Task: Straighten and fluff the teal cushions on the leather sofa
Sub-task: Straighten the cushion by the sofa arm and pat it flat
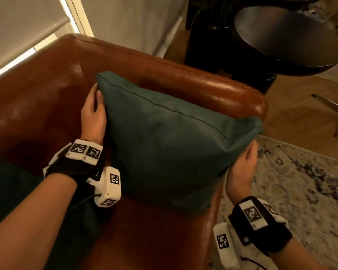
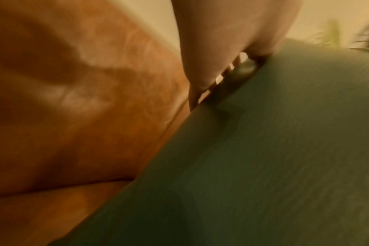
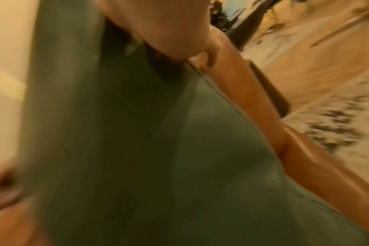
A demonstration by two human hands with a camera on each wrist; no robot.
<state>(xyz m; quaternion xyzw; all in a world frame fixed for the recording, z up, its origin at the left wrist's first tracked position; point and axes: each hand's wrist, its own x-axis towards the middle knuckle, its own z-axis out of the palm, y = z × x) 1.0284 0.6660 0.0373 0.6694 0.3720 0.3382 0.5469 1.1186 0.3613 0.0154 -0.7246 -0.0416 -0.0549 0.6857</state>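
I have the teal cushion (image 1: 170, 141) standing on edge in the corner of the leather sofa (image 1: 53, 90), its far side leaning against the rounded armrest (image 1: 213, 88) and its lower edge on the seat. My left hand (image 1: 94, 112) is flat against the cushion's left edge near the upper corner, forearm reaching forward across the seat, thumb on the near face of the fabric and the fingers going round behind it, so it grips that edge. My right hand (image 1: 242, 170) comes up from below on the other side and cups the cushion's right edge just under its right corner, palm turned inward against the fabric; the fingertips are hidden behind the cushion, and I cannot tell how far they curl. In the left wrist view the cushion (image 2: 274, 149) fills the lower right with the sofa's leather (image 2: 74, 99) beside it, all blurred. The right wrist view shows the cushion (image 3: 137, 133) close up, also blurred. A dark round side table (image 1: 285, 39) stands beyond the armrest, and a patterned rug (image 1: 304, 188) lies on the floor to my right
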